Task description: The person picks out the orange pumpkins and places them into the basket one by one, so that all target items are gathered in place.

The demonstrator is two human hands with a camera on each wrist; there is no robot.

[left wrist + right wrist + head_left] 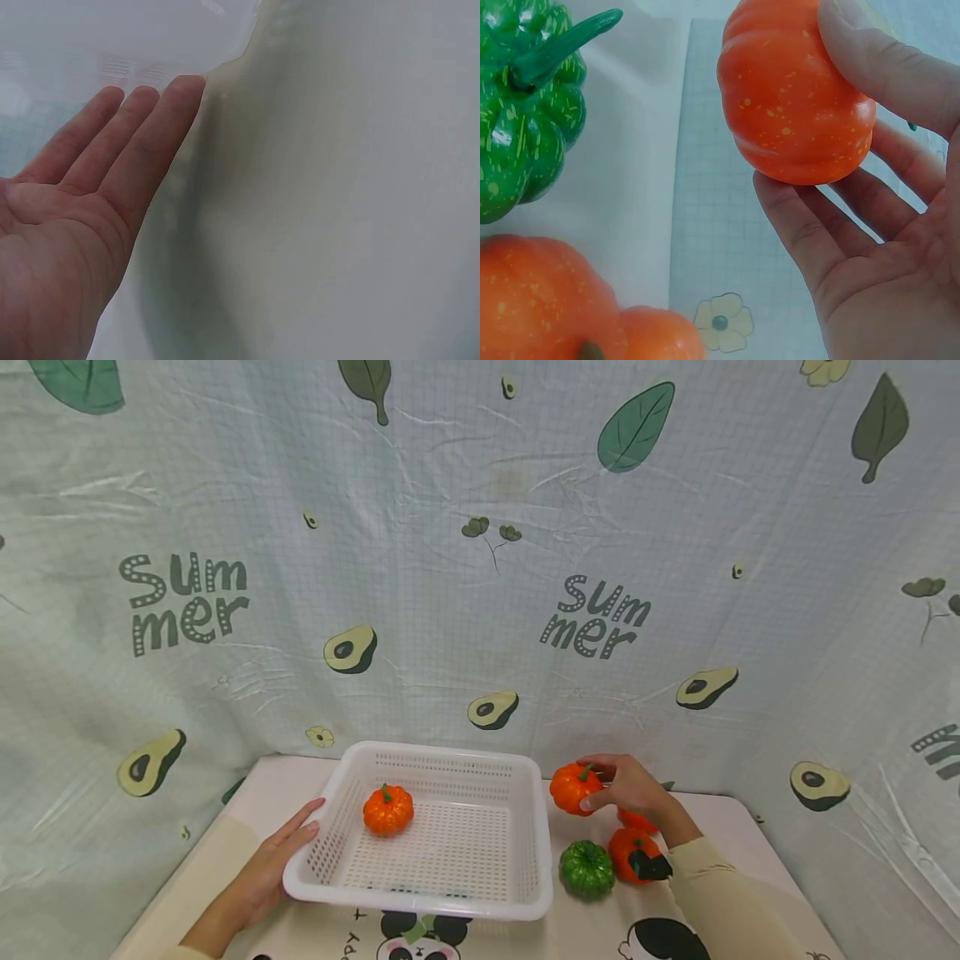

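Between the thumb and fingers of my right hand (pixel 624 787) is an orange toy pumpkin (pixel 574 788) with a green stem, held to the right of a white plastic basket (pixel 420 906). The right wrist view shows yellow specks on this pumpkin (pixel 795 97) and the thumb across one side of it. My left hand (pixel 272 870) touches the basket's left side; in the left wrist view its fingers (pixel 154 142) are straight against the white wall. Another orange pumpkin (pixel 387 811) lies inside the basket, toward its left.
Right of the basket sit a green pumpkin (pixel 587 869) and an orange pumpkin (pixel 630 852) with a dark patch. A further orange one (pixel 637 820) is partly hidden behind my right hand. A printed cloth (pixel 420 568) hangs behind the table.
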